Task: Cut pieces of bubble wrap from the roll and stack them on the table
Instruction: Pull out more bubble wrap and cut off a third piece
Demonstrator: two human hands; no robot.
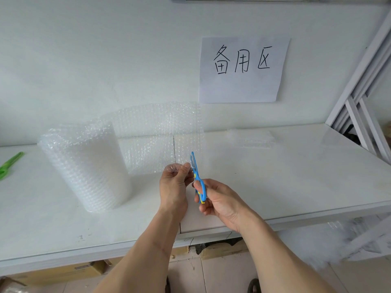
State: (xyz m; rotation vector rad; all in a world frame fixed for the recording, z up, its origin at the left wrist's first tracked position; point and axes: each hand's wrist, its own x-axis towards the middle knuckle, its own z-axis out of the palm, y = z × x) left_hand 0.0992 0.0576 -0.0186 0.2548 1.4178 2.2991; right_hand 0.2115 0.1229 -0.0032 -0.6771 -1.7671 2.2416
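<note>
A clear bubble wrap roll [86, 166] stands upright on the white table [296, 176], left of centre. Its loose sheet [156, 132] stretches rightward and stands up in front of the wall. My left hand [174, 185] pinches the sheet's lower edge between thumb and fingers. My right hand [220, 199] grips small blue scissors [197, 176], blades pointing up at the sheet's bottom edge just right of my left fingers. A stack of cut bubble wrap pieces [251, 137] lies flat at the back right of the table.
Green scissors [9, 163] lie at the table's far left edge. A paper sign [243, 68] hangs on the wall. A white metal rack [364, 98] stands at the right. Cardboard boxes [63, 271] sit under the table.
</note>
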